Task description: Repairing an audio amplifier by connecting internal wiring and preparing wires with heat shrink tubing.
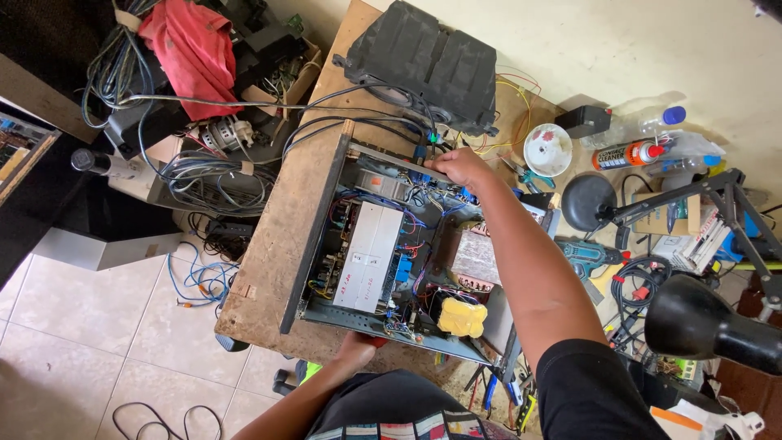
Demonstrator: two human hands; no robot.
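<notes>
L hand (357,345) + R hand (461,166) grip metal amp chassis (383,319) edges | wood bench (273,244)

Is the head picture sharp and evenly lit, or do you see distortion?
Head view: soft, even daylight and sharp focus on both hands, right and left; wide-lens bending toward the edges; the black lamp shade casts no hard shadow.

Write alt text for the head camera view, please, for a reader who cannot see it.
Seen from above, a person grips an opened electronics chassis on a wooden workbench, right hand on its far edge and left hand on its near edge. Inside are circuit boards, coloured wires and a yellow sponge. Cables, a red cloth, spray cans and desk lamps crowd around.
</notes>
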